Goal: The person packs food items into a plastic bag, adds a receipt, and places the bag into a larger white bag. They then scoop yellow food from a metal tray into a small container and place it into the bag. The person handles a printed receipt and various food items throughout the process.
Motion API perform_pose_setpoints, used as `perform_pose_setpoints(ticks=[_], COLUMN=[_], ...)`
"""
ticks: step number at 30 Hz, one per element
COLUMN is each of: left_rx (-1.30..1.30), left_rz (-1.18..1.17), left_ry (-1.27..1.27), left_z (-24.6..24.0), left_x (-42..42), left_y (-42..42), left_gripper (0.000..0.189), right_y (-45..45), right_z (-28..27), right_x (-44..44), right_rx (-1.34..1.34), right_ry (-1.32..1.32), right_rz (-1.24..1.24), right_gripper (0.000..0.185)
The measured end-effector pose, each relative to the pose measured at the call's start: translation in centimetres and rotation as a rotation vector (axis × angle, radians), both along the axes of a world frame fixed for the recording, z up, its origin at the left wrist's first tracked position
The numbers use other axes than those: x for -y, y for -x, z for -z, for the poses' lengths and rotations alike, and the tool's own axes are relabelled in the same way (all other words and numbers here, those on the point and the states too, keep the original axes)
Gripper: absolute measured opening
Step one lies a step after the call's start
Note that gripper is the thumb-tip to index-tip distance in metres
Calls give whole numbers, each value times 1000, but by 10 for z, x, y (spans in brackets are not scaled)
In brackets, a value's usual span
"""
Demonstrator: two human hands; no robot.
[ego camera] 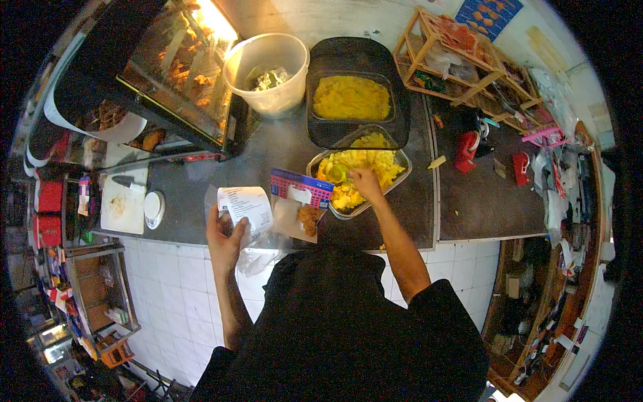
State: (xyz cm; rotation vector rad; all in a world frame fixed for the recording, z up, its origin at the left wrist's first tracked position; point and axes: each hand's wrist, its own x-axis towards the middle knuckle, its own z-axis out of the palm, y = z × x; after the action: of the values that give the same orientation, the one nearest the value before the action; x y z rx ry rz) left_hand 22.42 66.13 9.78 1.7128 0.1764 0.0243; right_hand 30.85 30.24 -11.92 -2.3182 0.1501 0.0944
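Observation:
My left hand (226, 241) holds a printed paper receipt (249, 208) with a clear plastic bag (258, 254) at or beneath it. Just right of it, a paper food packet (289, 211) with a blue and pink printed band lies at the counter's front, a piece of fried food (309, 220) on or in it. My right hand (365, 185) is over a clear tub of chunky yellow food (387, 173), its fingers closed around the end of a greenish scoop or ladle (335, 173) whose bowl rests in the food.
Behind the tub is a black tray (359, 55) bearing a container of yellow mash (351, 98). A white plastic bucket (269, 103) and lit glass food display (176, 75) stand left of it. Further left are a cutting board (118, 211), knife (126, 182) and round scale (154, 208); a wooden rack (467, 90) stands right.

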Motion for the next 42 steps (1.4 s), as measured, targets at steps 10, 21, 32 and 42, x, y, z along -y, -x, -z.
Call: perform_pose_setpoints(ticks=[10, 21, 32, 42], left_rx=[-10, 1, -28, -20], left_rz=[-23, 30, 59, -16], left_ry=[-5, 26, 24, 56], left_z=[-6, -3, 0, 3], left_x=[0, 9, 12, 8], left_y=[5, -5, -5, 3], left_gripper=[65, 64, 65, 70], right_y=[10, 40, 54, 14], right_z=[-42, -114, -87, -69], right_x=[50, 95, 38, 96], right_rx=[-13, -69, -82, -92], right_ry=[-16, 312, 701, 565], right_rz=[67, -55, -378, -891], right_gripper=[25, 24, 19, 18])
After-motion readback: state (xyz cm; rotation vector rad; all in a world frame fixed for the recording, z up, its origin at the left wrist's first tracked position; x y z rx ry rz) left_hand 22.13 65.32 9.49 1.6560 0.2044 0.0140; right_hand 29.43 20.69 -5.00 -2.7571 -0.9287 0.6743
